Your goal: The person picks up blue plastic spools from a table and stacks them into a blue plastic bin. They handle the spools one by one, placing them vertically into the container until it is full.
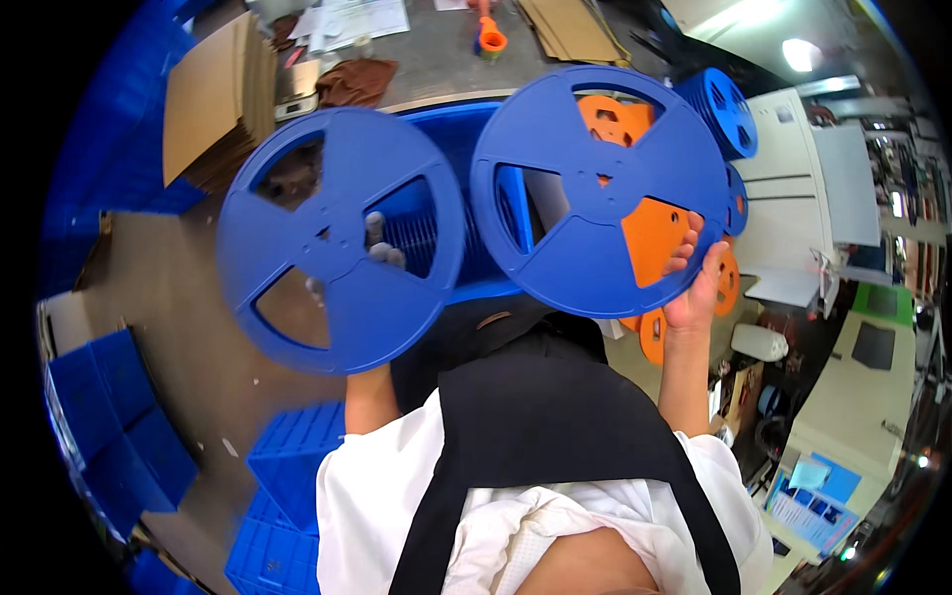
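Note:
In my left hand (385,254) is a large blue plastic reel disc (362,213) with three wide cut-outs. That hand is mostly hidden behind the disc; pale, covered fingertips show through the cut-outs. My right hand (697,283) grips a second blue reel disc (555,223) by its lower right rim, fingers through a cut-out and thumb along the edge. The two discs are held up side by side, slightly apart. Behind them stands a blue crate (466,288), with a row of blue disc edges (409,233) inside.
Orange reels (650,335) and a stack of blue reels (716,109) stand to the right. Ahead is a workbench (431,45) with an orange tape dispenser (491,40) and brown cloth (357,81). Cardboard sheets (213,89) are stacked at left, blue crates (297,456) lower left.

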`<control>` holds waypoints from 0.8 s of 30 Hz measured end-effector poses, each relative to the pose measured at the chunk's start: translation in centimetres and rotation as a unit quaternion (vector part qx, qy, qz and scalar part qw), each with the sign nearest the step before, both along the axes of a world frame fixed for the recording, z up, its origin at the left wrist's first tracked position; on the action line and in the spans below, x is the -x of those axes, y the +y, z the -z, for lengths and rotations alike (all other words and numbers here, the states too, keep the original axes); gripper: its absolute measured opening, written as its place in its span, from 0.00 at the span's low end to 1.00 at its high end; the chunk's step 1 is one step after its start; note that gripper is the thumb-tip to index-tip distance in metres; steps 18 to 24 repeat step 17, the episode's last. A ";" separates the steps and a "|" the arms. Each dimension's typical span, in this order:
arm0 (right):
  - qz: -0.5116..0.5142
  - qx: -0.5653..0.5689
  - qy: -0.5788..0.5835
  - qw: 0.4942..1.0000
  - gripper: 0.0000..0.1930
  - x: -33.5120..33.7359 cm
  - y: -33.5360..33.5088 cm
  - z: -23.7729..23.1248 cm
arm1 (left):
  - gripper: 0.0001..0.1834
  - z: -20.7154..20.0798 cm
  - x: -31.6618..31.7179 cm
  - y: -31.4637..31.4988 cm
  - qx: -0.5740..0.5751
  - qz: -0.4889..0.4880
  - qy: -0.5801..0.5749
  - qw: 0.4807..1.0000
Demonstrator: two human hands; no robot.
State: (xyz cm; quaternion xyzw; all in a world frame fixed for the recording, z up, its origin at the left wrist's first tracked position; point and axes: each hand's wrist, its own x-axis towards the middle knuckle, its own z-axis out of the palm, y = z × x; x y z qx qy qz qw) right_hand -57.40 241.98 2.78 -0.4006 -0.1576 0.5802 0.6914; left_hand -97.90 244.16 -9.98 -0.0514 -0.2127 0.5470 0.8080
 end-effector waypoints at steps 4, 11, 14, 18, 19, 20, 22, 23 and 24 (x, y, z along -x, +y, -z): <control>0.012 0.007 0.043 0.999 0.30 -0.6 -0.1 0.1 | 0.45 0.4 0.1 1.3 -0.004 -0.011 0.084 0.996; -0.025 0.006 -0.022 0.999 0.31 -0.3 1.5 -0.4 | 0.24 -1.1 -5.1 2.4 0.175 -0.033 0.335 0.925; -0.073 0.006 -0.109 0.991 0.33 2.3 3.4 -1.3 | 0.18 3.0 -7.9 3.4 0.147 -0.022 0.400 0.905; -0.135 -0.022 -0.162 0.977 0.34 5.4 5.1 -1.1 | 0.48 3.7 -12.0 4.0 0.004 -0.280 0.859 0.429; -0.135 -0.022 -0.162 0.977 0.34 5.4 5.1 -1.1 | 0.48 3.7 -12.0 4.0 0.004 -0.280 0.859 0.429; -0.135 -0.022 -0.162 0.977 0.34 5.4 5.1 -1.1 | 0.48 3.7 -12.0 4.0 0.004 -0.280 0.859 0.429; -0.135 -0.022 -0.162 0.977 0.34 5.4 5.1 -1.1 | 0.48 3.7 -12.0 4.0 0.004 -0.280 0.859 0.429; -0.135 -0.022 -0.162 0.977 0.34 5.4 5.1 -1.1 | 0.48 3.7 -12.0 4.0 0.004 -0.280 0.859 0.429; -0.135 -0.022 -0.162 0.977 0.34 5.4 5.1 -1.1 | 0.48 3.7 -12.0 4.0 0.004 -0.280 0.859 0.429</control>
